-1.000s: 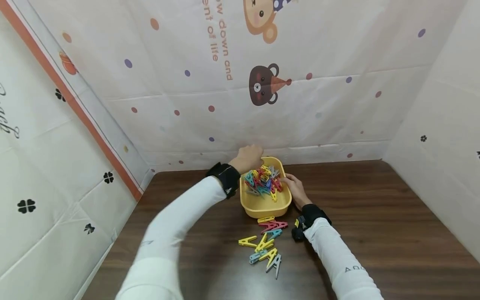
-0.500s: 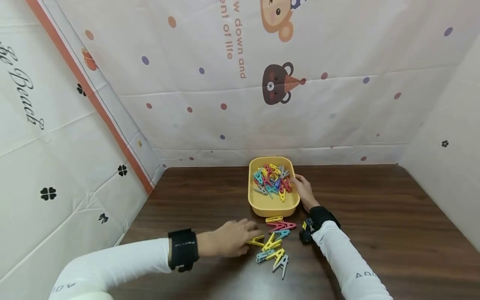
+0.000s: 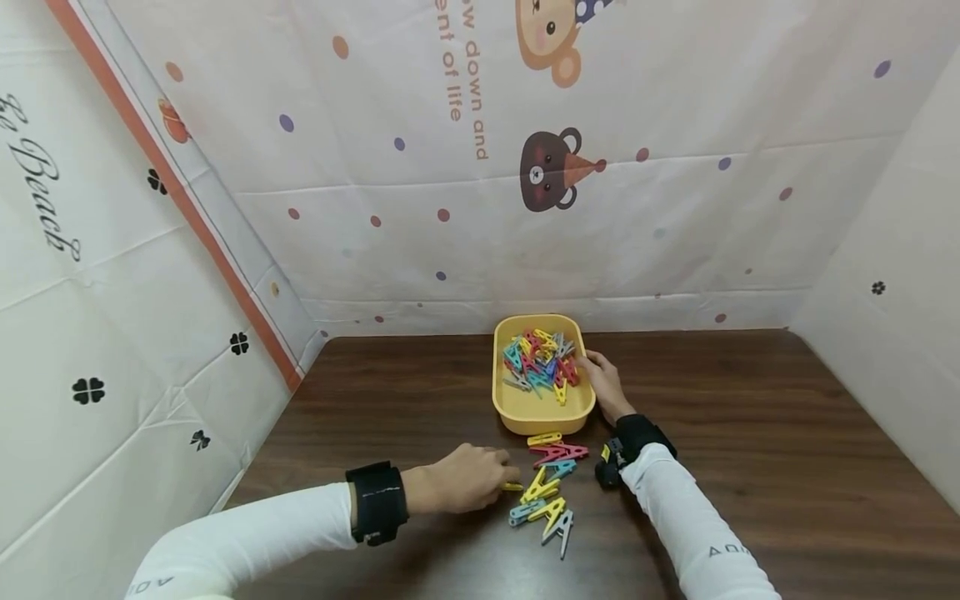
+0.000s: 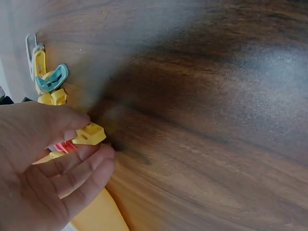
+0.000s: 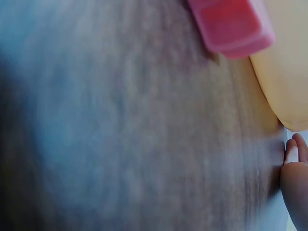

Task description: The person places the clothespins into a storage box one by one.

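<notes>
From the head camera, a dark wooden desk sits inside walls of printed sheeting, with a yellow tray near its far edge holding a heap of coloured clothespins. In front of the tray lies a loose scatter of pegs in yellow, pink, teal and grey. The left hand rests low on the desk just left of that scatter, fingers curled, and pinches a yellow clothespin at its fingertips, the peg's end just showing beyond them. The right hand lies against the tray's right side, its fingers touching the rim; whether they curl over it cannot be told from here. Both arms wear white sleeves with black wrist bands. In the left wrist view, the left hand has thumb and fingers closed on the yellow clothespin, which sits low over the wood, while other pegs, a teal one among them, lie just beyond the thumb, and a corner of the yellow tray shows below the fingers. The right wrist view is heavily blurred: a pink peg at the top, the yellow tray's wall on the right, and fingertips of the right hand beside that wall.
</notes>
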`<action>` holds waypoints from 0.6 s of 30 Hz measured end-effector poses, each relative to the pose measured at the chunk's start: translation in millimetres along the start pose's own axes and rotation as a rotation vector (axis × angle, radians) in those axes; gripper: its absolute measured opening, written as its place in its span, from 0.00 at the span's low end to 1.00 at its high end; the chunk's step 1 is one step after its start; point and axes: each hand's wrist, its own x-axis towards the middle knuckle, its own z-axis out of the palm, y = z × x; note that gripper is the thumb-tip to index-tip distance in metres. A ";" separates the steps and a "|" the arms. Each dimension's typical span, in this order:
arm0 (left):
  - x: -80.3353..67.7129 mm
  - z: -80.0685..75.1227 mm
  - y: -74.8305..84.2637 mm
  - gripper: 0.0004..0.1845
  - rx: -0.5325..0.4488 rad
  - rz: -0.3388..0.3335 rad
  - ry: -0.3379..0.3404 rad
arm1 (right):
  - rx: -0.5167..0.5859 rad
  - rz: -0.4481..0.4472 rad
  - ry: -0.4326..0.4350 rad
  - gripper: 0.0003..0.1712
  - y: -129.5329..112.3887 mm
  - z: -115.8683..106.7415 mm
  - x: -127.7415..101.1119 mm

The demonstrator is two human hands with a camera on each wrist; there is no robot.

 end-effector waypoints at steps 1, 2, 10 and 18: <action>-0.3 -0.1 -0.1 0.13 -0.005 -0.010 -0.007 | -0.001 -0.002 0.000 0.32 -0.2 -0.3 -0.3; -0.9 -0.8 -0.8 0.12 -0.016 -0.023 -0.012 | -0.003 -0.006 0.001 0.32 -0.5 -0.7 -0.6; 10.0 -63.5 -32.8 0.16 -0.172 -0.173 0.224 | -0.007 -0.019 0.008 0.32 -0.3 -4.1 -1.7; 98.5 -169.6 -84.2 0.08 -0.272 -0.438 0.436 | -0.005 -0.022 0.012 0.32 2.1 -4.5 -0.7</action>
